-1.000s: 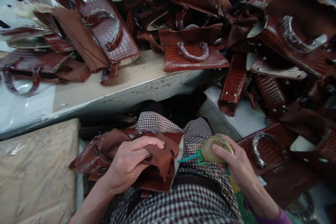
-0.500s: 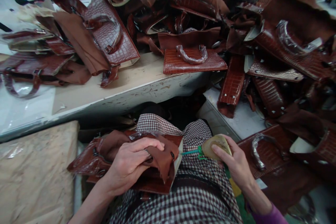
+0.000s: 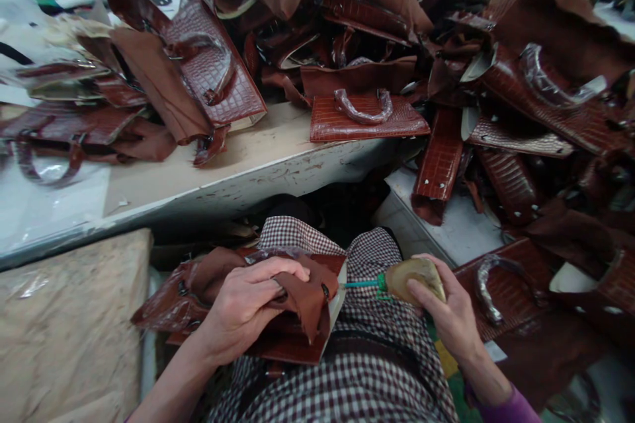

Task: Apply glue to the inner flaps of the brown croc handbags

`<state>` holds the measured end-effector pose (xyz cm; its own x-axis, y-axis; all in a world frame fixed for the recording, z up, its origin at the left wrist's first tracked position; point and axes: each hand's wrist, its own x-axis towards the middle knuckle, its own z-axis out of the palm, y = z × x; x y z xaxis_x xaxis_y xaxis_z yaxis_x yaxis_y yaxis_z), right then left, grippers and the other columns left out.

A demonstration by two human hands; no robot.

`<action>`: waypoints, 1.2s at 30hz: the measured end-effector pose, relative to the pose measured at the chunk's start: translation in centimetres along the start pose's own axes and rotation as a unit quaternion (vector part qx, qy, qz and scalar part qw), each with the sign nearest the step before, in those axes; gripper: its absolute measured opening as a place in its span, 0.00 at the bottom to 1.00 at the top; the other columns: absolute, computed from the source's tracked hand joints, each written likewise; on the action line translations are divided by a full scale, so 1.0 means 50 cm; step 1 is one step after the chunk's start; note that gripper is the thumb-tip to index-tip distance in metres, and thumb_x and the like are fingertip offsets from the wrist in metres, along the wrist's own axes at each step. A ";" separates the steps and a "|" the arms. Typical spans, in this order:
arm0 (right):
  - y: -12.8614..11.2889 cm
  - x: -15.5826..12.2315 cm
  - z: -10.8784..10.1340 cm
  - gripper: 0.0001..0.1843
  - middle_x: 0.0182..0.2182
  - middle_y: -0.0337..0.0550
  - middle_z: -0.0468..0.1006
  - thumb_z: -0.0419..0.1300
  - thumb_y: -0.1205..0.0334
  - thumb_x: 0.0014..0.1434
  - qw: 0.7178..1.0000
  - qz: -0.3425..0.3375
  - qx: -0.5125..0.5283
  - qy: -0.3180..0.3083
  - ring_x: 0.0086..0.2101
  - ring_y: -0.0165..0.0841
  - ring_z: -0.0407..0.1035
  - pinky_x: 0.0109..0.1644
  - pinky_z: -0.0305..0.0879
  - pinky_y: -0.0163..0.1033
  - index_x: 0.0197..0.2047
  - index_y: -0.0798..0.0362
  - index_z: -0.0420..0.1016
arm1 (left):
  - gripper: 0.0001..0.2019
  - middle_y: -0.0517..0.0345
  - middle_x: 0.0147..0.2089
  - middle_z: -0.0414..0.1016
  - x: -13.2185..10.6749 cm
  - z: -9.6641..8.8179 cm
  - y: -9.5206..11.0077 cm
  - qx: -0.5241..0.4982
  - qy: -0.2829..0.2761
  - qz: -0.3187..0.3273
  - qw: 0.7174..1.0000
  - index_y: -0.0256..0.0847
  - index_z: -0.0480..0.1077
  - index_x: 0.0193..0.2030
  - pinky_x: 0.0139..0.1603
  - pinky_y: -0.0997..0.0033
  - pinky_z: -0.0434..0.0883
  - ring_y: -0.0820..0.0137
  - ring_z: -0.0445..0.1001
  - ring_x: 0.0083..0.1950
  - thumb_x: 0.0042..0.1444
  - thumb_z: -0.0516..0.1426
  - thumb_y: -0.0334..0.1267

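A worn white table (image 3: 238, 165) ran across the top of the head view, heaped with brown croc-grain handbags (image 3: 367, 115) and loose panels, and more spilled over a lower white surface (image 3: 461, 231) on the right. A wrapped board (image 3: 69, 324) sat at lower left.

Down in the lap, over a checked garment (image 3: 357, 377), lay one bag (image 3: 292, 349), flat with its long axis running left to right. The left hand (image 3: 248, 307) was on top of it, fingers curled shut on a suede flap (image 3: 310, 297) and pinning that flap down near the bag's right edge.

The right hand (image 3: 446, 317) was wrapped around a tan squeeze bottle (image 3: 414, 277), thumb and fingers closed on its body. The bottle lay nearly level, just right of the bag, its long axis left to right and its green nozzle (image 3: 362, 284) pointing left at the bag's pale edge. The tip was right at that edge — whether it touched, I could not tell.

How far along? By my reading, early on this piece: the flap was held ready and the nozzle lined up, but no bead or wet line showed on the edge. Judging by the heaps all around — a great many pieces sat untouched.
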<state>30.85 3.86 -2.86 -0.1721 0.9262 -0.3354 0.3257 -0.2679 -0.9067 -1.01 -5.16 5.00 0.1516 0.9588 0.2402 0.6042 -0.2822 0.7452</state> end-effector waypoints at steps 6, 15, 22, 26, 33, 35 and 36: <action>-0.007 0.000 0.007 0.26 0.32 0.40 0.75 0.71 0.48 0.53 0.996 0.063 0.051 -0.039 0.22 0.32 0.64 0.18 0.63 0.35 0.51 0.51 0.72 | 0.07 0.50 0.44 0.81 0.001 0.002 -0.002 -0.005 -0.007 0.011 1.000 0.36 0.75 0.34 0.47 0.76 0.76 0.68 0.81 0.45 0.64 0.57 0.30; 0.003 0.034 0.012 0.25 0.31 0.39 0.76 0.70 0.47 0.54 0.996 0.054 0.074 -0.008 0.21 0.32 0.63 0.20 0.62 0.35 0.50 0.51 0.72 | 0.08 0.50 0.44 0.81 0.001 0.000 -0.004 0.003 -0.011 0.009 1.000 0.36 0.75 0.35 0.47 0.74 0.76 0.68 0.81 0.45 0.64 0.57 0.30; 0.008 0.064 0.024 0.29 0.44 0.46 0.78 0.69 0.46 0.53 0.998 -0.049 -0.038 0.005 0.43 0.46 0.73 0.47 0.70 0.46 0.52 0.51 0.71 | 0.07 0.52 0.44 0.81 0.001 0.001 -0.005 0.000 -0.005 0.002 1.000 0.37 0.76 0.35 0.45 0.77 0.76 0.69 0.81 0.43 0.64 0.57 0.30; 0.005 0.071 0.012 0.27 0.42 0.45 0.79 0.69 0.46 0.52 0.997 -0.049 -0.052 -0.037 0.42 0.45 0.73 0.45 0.71 0.45 0.51 0.51 0.73 | 0.06 0.52 0.44 0.81 -0.001 0.003 -0.007 -0.010 -0.009 0.005 1.000 0.37 0.75 0.34 0.45 0.76 0.76 0.69 0.81 0.43 0.63 0.58 0.29; -0.007 0.074 0.008 0.28 0.43 0.46 0.78 0.69 0.47 0.53 0.999 -0.032 -0.026 -0.034 0.41 0.45 0.73 0.37 0.72 0.42 0.53 0.51 0.71 | 0.06 0.52 0.44 0.81 -0.001 0.005 -0.007 -0.010 -0.010 0.006 1.000 0.37 0.75 0.35 0.47 0.76 0.76 0.69 0.81 0.45 0.63 0.58 0.29; -0.010 0.073 0.012 0.27 0.42 0.45 0.78 0.69 0.48 0.52 0.998 -0.036 -0.027 -0.044 0.40 0.44 0.73 0.37 0.72 0.41 0.52 0.51 0.72 | 0.06 0.51 0.44 0.80 0.000 0.005 -0.005 -0.011 -0.011 0.007 1.000 0.37 0.74 0.34 0.47 0.77 0.76 0.69 0.81 0.45 0.63 0.58 0.29; -0.010 0.071 0.013 0.27 0.41 0.45 0.79 0.70 0.48 0.52 0.998 -0.025 -0.022 -0.061 0.38 0.43 0.73 0.33 0.72 0.40 0.51 0.51 0.73 | 0.06 0.51 0.44 0.80 -0.001 0.005 -0.005 -0.011 -0.012 0.009 1.000 0.37 0.74 0.34 0.47 0.77 0.75 0.69 0.81 0.45 0.63 0.58 0.29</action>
<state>29.48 7.14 -3.75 -0.3004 0.8980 -0.3216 0.3542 -0.2080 -0.9117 -0.99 -5.11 4.65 0.1807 0.9543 0.2381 0.5837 -0.2989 0.7550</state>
